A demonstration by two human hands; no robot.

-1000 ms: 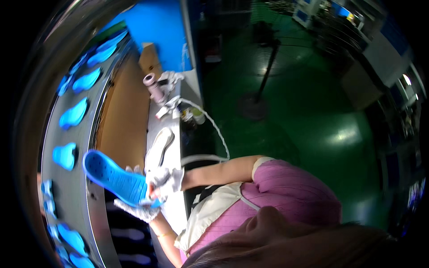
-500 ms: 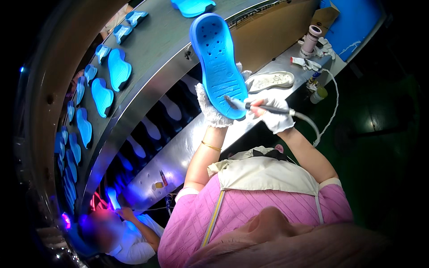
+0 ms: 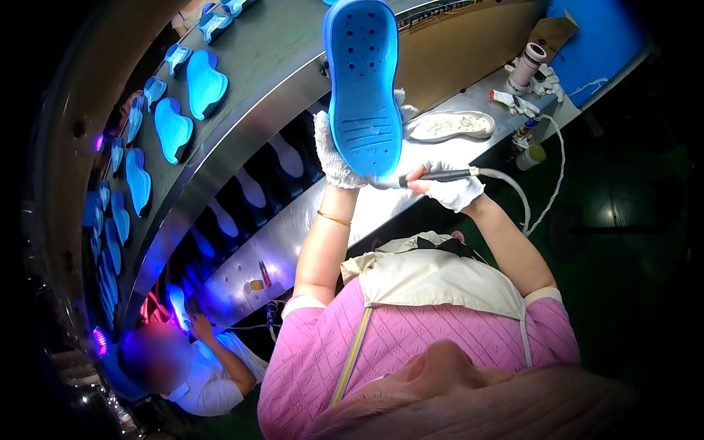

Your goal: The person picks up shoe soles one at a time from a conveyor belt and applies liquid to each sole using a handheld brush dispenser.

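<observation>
A blue shoe sole [image 3: 364,103], its inner face with holes and ridges toward me, stands nearly upright in my left hand [image 3: 334,158]. That hand wears a white knit glove, the thumb on the sole's left edge and fingers showing past its right edge. In my right hand [image 3: 451,192], gloved with a bare fingertip showing, is a black-handled brush [image 3: 444,176]. Its tip is at the sole's lower end. A pale hose [image 3: 513,194] runs from the brush handle. To the right of the blue sole, a white sole [image 3: 451,126] lies on the metal bench [image 3: 227,282].
A curved conveyor belt [image 3: 268,55] carries several blue soles and smaller blue strap pieces. Pale soles [image 3: 251,188] line a lower level. At right stand a pink tumbler [image 3: 526,67], white gloves [image 3: 515,103] and a small jar [image 3: 531,156]. A co-worker [image 3: 213,374] sits at lower left.
The sole has turned more upright and shifted slightly up. The brush tip has gone from the sole's inner face down to its lower edge. Soles on the belt have shifted.
</observation>
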